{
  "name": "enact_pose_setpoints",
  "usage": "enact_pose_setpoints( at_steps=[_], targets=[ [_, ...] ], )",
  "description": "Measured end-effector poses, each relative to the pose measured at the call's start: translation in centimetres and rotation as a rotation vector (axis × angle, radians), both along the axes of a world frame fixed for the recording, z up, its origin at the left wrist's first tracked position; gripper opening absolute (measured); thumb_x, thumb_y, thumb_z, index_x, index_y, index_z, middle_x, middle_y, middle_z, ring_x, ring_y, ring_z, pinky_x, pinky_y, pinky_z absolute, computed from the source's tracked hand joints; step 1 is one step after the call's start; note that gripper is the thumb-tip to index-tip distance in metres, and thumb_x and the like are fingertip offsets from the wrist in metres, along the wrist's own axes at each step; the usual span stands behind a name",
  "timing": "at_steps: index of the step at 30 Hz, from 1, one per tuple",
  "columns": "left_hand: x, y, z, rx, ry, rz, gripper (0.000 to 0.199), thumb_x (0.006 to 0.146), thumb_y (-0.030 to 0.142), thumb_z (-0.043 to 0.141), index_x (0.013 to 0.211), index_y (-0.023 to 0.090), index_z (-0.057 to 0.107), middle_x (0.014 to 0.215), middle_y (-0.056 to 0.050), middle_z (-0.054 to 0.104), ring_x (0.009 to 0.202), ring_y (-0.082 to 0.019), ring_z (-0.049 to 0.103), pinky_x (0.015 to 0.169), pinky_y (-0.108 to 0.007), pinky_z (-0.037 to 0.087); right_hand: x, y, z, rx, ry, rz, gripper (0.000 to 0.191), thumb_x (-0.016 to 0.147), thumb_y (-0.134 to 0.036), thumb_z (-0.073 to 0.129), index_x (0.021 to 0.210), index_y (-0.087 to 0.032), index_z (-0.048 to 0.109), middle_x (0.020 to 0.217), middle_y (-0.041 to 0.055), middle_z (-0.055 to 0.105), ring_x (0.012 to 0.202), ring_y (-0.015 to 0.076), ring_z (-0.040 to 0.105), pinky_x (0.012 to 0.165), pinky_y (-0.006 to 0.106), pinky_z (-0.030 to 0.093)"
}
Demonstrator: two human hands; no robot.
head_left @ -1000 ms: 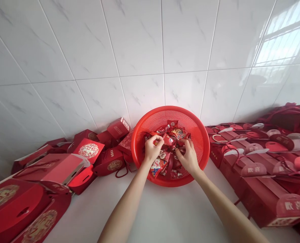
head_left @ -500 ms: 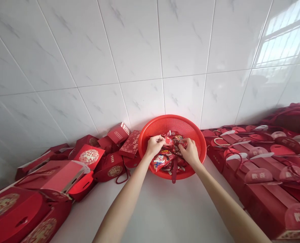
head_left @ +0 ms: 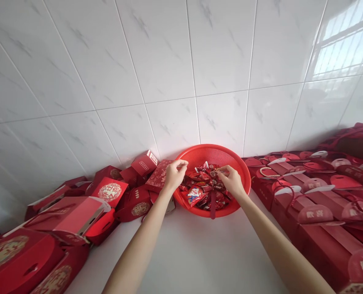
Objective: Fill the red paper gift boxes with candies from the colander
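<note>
Red plastic forms a round basket (head_left: 196, 212) with perforated sides, standing on a pale table (head_left: 193, 255) close to a white tiled wall (head_left: 169, 53). Inside it lies a loose heap of small wrapped packets (head_left: 220, 199), mostly red. One printed packet (head_left: 195, 196), marked in white and blue, lies towards the left of the heap, and a dark red strip (head_left: 213, 203) runs over the basket's near rim.

Both forearms reach forward from the lower edge of the view, bare and slanting inward, the two hands well apart. The left hand (head_left: 174, 176) is at the basket's left rim, back of the hand upward, with its fingers bent over to the right and the fingertips brought near the thumb. Its grip looks almost pressed together; whether anything thin sits between the tips, I cannot tell. The right hand (head_left: 232, 180) is above the right part of the heap, wrist angled inward, thumb and forefinger pointing left at the packets. Its grip is curled, but I cannot tell whether it pinches a wrapper or only hovers.

Just beside the left hand, a patterned red box (head_left: 157, 174) leans among a jumble of red boxes (head_left: 59, 216). To the right of the basket, handled gift boxes (head_left: 319, 222) stand packed in rows.
</note>
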State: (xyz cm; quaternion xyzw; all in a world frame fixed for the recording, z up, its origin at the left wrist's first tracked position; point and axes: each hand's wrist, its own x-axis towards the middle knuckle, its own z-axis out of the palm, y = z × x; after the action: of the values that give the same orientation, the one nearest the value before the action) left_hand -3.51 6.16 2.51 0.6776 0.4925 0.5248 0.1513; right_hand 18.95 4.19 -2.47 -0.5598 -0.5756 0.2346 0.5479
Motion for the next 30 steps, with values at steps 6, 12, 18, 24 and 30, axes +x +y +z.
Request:
enact_pose_setpoints(
  at_steps=[6,12,18,24,30],
  targets=[
    [-1.5,0.3,0.0,-0.057,0.182,-0.037,0.021,0.074,0.008,0.059,0.085,0.019,0.074,0.093,-0.006,0.079,0.088,-0.022,0.074,0.089,-0.038,0.058,0.1,-0.8,1.1,0.002,0.041,0.062,0.016,0.072,-0.033,0.058,0.080,-0.021,0.065,0.085,0.0056,0.074,0.079,0.0225,0.068,0.066,0.031,0.052],
    [-1.9,0.0,0.0,-0.155,0.431,-0.095,0.032,0.065,0.001,0.060,0.080,0.024,0.076,0.095,-0.005,0.079,0.095,-0.025,0.073,0.093,-0.035,0.055,0.4,-1.6,1.2,-0.032,0.037,0.076,0.016,0.071,-0.031,0.058,0.080,-0.020,0.066,0.086,0.0062,0.074,0.077,0.0220,0.068,0.066,0.032,0.051],
    [-0.7,1.1,-0.7,-0.268,0.638,-0.094,0.026,0.050,0.002,0.073,0.063,0.024,0.067,0.079,-0.008,0.077,0.095,-0.032,0.072,0.094,-0.037,0.051,-0.2,-2.3,0.9,-0.065,-0.006,0.073,0.012,0.071,-0.030,0.061,0.078,-0.021,0.065,0.080,0.0051,0.074,0.076,0.0229,0.069,0.068,0.033,0.051],
    [1.0,3.0,-1.9,-0.337,0.637,-0.043,0.027,0.053,0.006,0.076,0.050,0.022,0.054,0.074,-0.013,0.073,0.098,-0.037,0.071,0.094,-0.044,0.050,-0.7,-3.2,0.5,-0.089,-0.048,0.070,0.008,0.072,-0.024,0.059,0.078,-0.023,0.063,0.071,0.0017,0.071,0.070,0.0220,0.069,0.063,0.031,0.050],
    [0.9,3.2,-2.2,-0.329,0.479,-0.092,0.020,0.055,0.005,0.074,0.060,0.024,0.068,0.082,-0.008,0.076,0.096,-0.030,0.072,0.092,-0.038,0.052,-1.2,-3.9,1.0,-0.097,-0.070,0.057,0.008,0.072,-0.021,0.057,0.078,-0.023,0.062,0.078,0.0023,0.073,0.072,0.0222,0.070,0.066,0.032,0.052]
  ],
)
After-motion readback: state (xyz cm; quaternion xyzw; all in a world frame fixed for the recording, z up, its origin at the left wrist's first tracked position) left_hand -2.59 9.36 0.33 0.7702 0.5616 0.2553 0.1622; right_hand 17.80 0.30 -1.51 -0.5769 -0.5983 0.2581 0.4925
